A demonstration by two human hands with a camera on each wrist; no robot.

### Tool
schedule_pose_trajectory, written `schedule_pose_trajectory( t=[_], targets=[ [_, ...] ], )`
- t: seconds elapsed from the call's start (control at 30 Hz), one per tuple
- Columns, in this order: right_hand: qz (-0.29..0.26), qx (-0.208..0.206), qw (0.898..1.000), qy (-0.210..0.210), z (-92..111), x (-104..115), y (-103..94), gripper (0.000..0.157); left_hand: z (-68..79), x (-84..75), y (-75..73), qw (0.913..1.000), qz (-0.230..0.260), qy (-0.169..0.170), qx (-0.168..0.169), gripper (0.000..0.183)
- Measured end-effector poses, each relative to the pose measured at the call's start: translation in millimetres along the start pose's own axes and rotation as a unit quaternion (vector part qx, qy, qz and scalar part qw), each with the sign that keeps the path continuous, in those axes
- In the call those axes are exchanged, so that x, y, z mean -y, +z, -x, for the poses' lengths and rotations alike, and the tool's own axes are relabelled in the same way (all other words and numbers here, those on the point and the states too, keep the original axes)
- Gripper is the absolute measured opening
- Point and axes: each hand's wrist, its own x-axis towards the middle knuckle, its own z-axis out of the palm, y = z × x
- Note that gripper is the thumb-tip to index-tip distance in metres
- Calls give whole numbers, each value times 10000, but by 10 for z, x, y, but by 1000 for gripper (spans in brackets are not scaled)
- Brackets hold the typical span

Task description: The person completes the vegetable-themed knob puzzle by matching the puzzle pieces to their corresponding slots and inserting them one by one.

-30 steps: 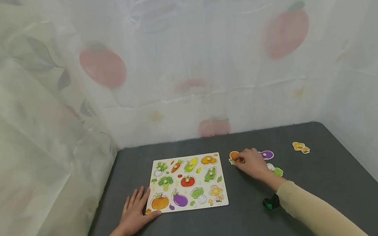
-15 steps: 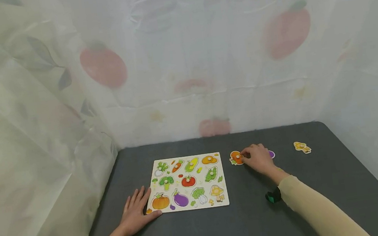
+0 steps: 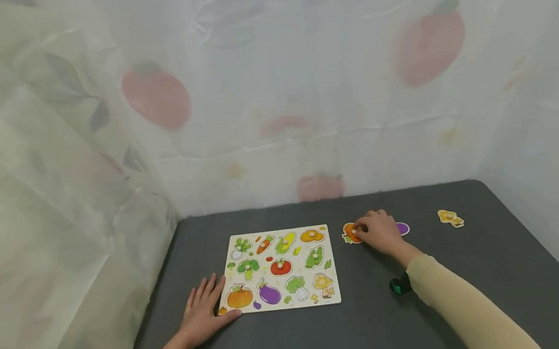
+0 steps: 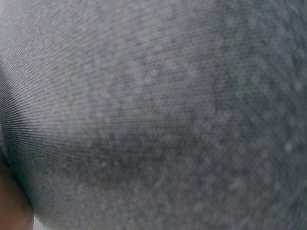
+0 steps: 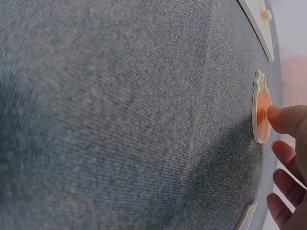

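Observation:
My left hand (image 3: 204, 314) lies with fingers spread on the table, fingertips and thumb at the left edge of a vegetable puzzle board (image 3: 333, 296). Knobbed pieces fill the board's upper two rows; its bottom row shows pictures without knobs. To the right of the board, my right hand (image 3: 381, 235) pinches the knob of the pumpkin puzzle piece (image 3: 350, 234) between thumb and forefinger. In the right wrist view, the thumb meets that pumpkin piece (image 5: 261, 115), which lies on the cloth; the forefinger is mostly hidden.
An eggplant piece (image 3: 403, 228) shows partly behind the right hand. Farther right lies a mushroom piece (image 3: 450, 218). Dark cloth covers the table (image 3: 300, 346), and pale printed curtains (image 3: 268, 82) hang behind it and at both sides.
My right hand shifted right and away, uncovering more of the pumpkin piece, then came in at its knob. The leafy green piece is now hidden by the wrist. My left hand stayed put.

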Motion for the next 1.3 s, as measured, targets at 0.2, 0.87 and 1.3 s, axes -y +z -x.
schedule_pose_trajectory(
  t=[0.2, 0.87, 1.3],
  targets=[
    [61, 45, 10000, -4, -32, -24, 40, 15, -2, -14, -11, 10000, -15, 29, -14, 105],
    [170, -111, 9997, -126, -7, 8, 30, 15, -17, 33, 31, 10000, -26, -27, 70, 106],
    [278, -322, 9991, -19, 52, -17, 40, 22, -18, 21, 31, 10000, -89, -11, 12, 107]
  ],
)
